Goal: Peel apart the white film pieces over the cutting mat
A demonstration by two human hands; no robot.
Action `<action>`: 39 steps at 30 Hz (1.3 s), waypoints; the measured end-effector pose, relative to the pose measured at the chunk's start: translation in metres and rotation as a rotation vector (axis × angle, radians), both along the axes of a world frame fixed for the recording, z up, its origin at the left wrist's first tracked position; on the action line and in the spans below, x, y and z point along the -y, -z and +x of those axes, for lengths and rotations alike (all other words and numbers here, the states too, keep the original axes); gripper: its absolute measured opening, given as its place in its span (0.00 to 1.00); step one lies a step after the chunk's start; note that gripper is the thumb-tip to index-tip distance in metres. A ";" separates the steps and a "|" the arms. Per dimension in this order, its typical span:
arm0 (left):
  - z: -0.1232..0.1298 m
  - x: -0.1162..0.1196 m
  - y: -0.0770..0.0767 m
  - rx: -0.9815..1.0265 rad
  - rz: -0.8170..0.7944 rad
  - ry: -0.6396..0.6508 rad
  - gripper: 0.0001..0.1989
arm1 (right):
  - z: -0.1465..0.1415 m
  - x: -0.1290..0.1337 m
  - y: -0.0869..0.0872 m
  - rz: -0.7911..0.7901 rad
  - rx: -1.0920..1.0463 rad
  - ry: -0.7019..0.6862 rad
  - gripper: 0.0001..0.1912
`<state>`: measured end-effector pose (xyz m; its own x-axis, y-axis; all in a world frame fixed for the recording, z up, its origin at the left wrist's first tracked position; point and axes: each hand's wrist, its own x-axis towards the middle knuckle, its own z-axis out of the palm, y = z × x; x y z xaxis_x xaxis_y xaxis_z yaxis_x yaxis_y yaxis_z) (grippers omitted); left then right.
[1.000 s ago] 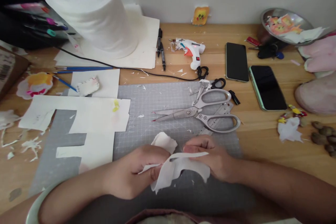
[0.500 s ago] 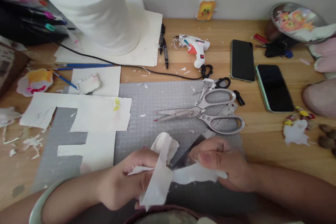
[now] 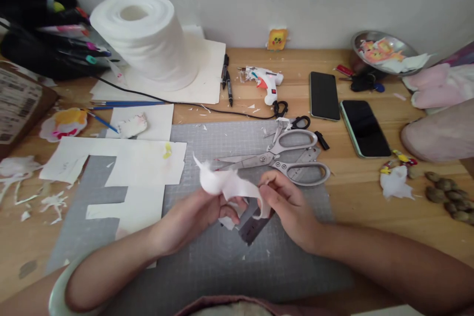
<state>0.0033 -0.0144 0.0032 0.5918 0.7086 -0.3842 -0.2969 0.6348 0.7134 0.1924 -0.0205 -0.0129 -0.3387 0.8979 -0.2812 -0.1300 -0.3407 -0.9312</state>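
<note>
A torn, curled strip of thin white tissue (image 3: 237,185) spans between my two hands above the cutting mat (image 3: 207,266). My left hand (image 3: 196,217) grips the strip's left part, its fingers curled beneath. My right hand (image 3: 292,212) pinches the strip's drooping right end between thumb and fingers. Below my left fingertips shows a small white piece (image 3: 229,221), partly covered; whether the hand touches it I cannot tell. Under the hands lies a dark ruler-like strip (image 3: 254,227). Large metal scissors (image 3: 264,159) lie just beyond, their blade tips partly behind the tissue.
A big white roll (image 3: 144,44) stands on paper sheets at the back left. Behind the scissors are a glue gun (image 3: 272,84) with its black cord and two phones (image 3: 325,96). Cut white card (image 3: 148,163) covers the mat's left side. A metal bowl (image 3: 355,54) stands back right.
The tissue has been lifted and turned, now arching higher between the hands. Both hands moved up from the near edge, and the right hand shifted left. The camera view has tilted up.
</note>
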 end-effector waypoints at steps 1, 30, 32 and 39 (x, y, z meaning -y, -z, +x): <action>-0.002 0.002 0.002 -0.036 0.019 0.020 0.19 | -0.001 0.000 0.000 0.016 0.003 -0.005 0.15; 0.010 0.003 0.007 -0.207 0.057 -0.015 0.13 | 0.005 -0.014 -0.001 -0.171 -0.044 -0.470 0.14; 0.010 0.005 0.007 -0.214 0.121 0.019 0.12 | 0.005 -0.014 -0.001 -0.147 -0.039 -0.465 0.13; 0.008 0.006 0.007 -0.249 0.280 0.134 0.08 | 0.004 -0.013 -0.003 0.009 0.072 -0.456 0.14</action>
<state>0.0114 -0.0206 -0.0043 0.5994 0.7291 -0.3304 -0.0207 0.4267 0.9042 0.1962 -0.0071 -0.0102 -0.6793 0.6645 -0.3113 0.0962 -0.3398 -0.9356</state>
